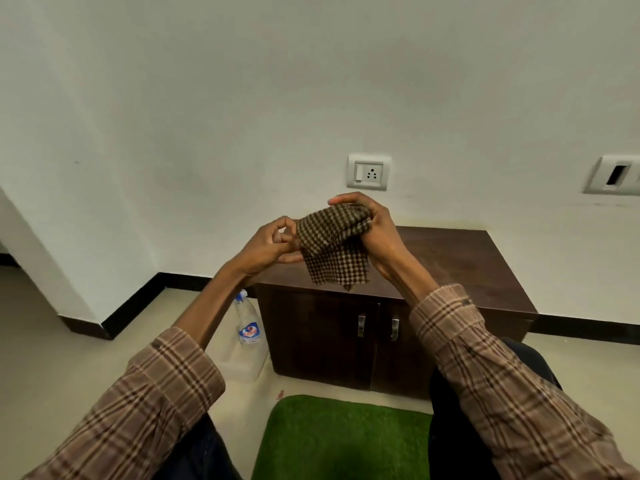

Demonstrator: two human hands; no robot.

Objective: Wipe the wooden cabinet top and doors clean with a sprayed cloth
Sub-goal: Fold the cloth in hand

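Right hand (370,223) grips the bunched cloth (334,247); left hand (268,245) pinches its edge (fold flat before wiping cabinet (460,261)).

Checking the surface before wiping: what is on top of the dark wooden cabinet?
Nothing visible rests on the dark wooden cabinet. The brown checked cloth, held above it by both hands, and the right forearm hide part of the front top.

cloth (334,245): 1 | cabinet (450,265): 1 | door handles (361,325): 2 | bottle (247,336): 1 | hands (266,245): 2
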